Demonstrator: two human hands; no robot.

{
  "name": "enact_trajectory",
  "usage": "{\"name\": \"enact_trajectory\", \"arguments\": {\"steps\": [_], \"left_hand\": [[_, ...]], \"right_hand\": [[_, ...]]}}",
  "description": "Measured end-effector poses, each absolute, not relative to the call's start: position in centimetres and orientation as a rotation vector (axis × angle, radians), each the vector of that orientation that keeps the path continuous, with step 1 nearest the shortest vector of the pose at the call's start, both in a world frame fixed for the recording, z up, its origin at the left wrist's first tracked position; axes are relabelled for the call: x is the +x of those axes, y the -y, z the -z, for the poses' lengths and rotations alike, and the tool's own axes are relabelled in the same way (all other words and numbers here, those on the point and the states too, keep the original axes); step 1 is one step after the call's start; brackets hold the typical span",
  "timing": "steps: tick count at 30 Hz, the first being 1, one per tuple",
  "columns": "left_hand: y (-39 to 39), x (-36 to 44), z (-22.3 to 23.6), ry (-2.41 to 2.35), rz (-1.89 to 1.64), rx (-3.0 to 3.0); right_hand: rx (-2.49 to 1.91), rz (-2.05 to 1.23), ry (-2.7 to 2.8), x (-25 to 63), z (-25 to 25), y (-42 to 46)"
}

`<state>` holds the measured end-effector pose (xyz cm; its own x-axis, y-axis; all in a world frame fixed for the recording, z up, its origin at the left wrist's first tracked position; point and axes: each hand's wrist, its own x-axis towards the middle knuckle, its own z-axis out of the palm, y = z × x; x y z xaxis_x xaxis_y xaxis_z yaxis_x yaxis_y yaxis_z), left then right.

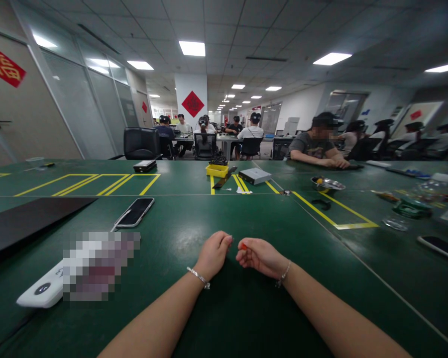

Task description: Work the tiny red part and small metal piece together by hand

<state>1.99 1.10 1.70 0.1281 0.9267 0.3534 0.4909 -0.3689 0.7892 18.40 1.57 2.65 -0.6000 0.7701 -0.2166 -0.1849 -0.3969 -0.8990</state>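
Both hands are held close together over the green table (pixel 194 221), a small gap between their fingertips. My left hand (pixel 213 254) is closed in a pinch, thumb against the index finger. Whatever lies between those fingertips is too small to make out. Facing it, my right hand (pixel 263 256) has its fingers curled inward. A tiny orange-red piece (pixel 244 246) shows between its thumb and index finger; its kind is unclear. Each wrist wears a silvery bracelet.
A phone (pixel 136 213) with a white cable and a white device (pixel 43 288) lie left. Farther back are a yellow tray (pixel 217 171), a grey box (pixel 254 175) and a metal bowl (pixel 327 184). At the far right edge sits a person (pixel 313 144); another phone (pixel 442 248) lies nearer.
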Motion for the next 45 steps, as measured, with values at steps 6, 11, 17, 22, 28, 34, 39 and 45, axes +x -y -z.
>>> {"name": "enact_trajectory", "arguments": {"steps": [6,11,17,22,28,34,39,45], "left_hand": [[-1.2,2.1,-1.8,-1.346,-1.125,1.935],[-1.5,2.1,-1.4,-1.364,-1.211,1.959],[-1.4,1.9,-1.6,-1.369,-1.226,2.012],[-1.0,2.2,-1.9,-1.396,-1.221,2.05],[-0.4,2.8,-2.4,-1.438,-1.226,2.103],[0.0,3.0,-2.6,-1.555,-1.238,2.094],[0.1,2.9,-2.7,-1.631,-1.254,2.028],[0.1,2.6,-2.6,-1.694,-1.237,2.054]], "right_hand": [[-0.819,-2.047,1.1,18.4,-2.4,-1.8],[-0.8,-2.002,1.054,18.4,-2.2,-1.9],[-0.834,-1.885,0.983,18.0,-2.1,-1.9],[-0.912,-1.753,0.952,16.9,-2.1,-1.4],[-0.917,-1.645,0.887,15.6,-2.0,-0.8],[-0.957,-1.571,0.866,15.3,-2.1,-0.4],[-1.02,-1.491,0.921,15.1,-2.0,-0.1],[-1.092,-1.345,1.169,15.0,-2.2,0.3]]}}
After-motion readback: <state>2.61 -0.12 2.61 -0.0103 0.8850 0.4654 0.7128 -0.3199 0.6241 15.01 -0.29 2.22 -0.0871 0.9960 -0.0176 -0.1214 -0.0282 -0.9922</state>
